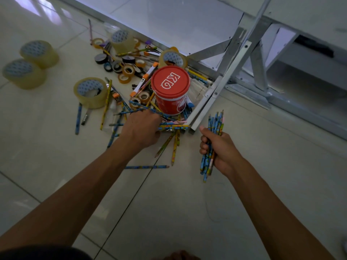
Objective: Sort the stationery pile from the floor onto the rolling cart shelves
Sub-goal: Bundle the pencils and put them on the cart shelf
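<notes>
A pile of stationery lies on the tiled floor: patterned pencils (170,126), markers, small tape rolls (128,70) and big clear tape rolls (90,91). A red lidded tub (170,89) stands in the middle of it. My left hand (141,128) reaches down into the pencils just in front of the tub, fingers curled among them; what they hold is hidden. My right hand (218,150) grips a bundle of blue and yellow pencils (214,126), held upright to the right of the pile.
The cart's white metal frame (223,85) slants down to the floor right beside the tub, with a pale shelf (178,19) behind. Two more big tape rolls (30,62) stand apart at far left. A lone pencil (147,167) lies nearer me.
</notes>
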